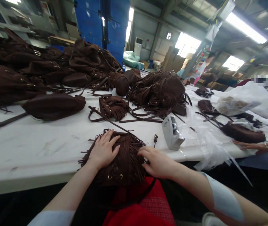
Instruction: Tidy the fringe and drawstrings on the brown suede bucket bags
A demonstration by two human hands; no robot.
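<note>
A dark brown fringed bag [122, 157] with brass-coloured eyelets lies at the table's near edge, its lower part hanging toward my lap. Flat on its upper left side rests my left hand [104, 150], fingers spread. My right hand [156, 161] is at the bag's right edge, with curled fingers gripping the fringe there; the fingertips are partly hidden. A thin brown strap runs from the bag's top toward a smaller fringed bag [114, 108] just beyond. To the right of my hands, a small tassel-like piece [155, 139] lies close to a grey-white tape dispenser [172, 133].
Heaped brown bags [159, 89] stand behind, with a larger pile [54, 69] at the left. Clear plastic sheeting [209, 144] drapes over the table edge at right. A co-worker's hand [249, 146] reaches in beside another brown bag [243, 131]. The white tabletop [42, 141] extends left.
</note>
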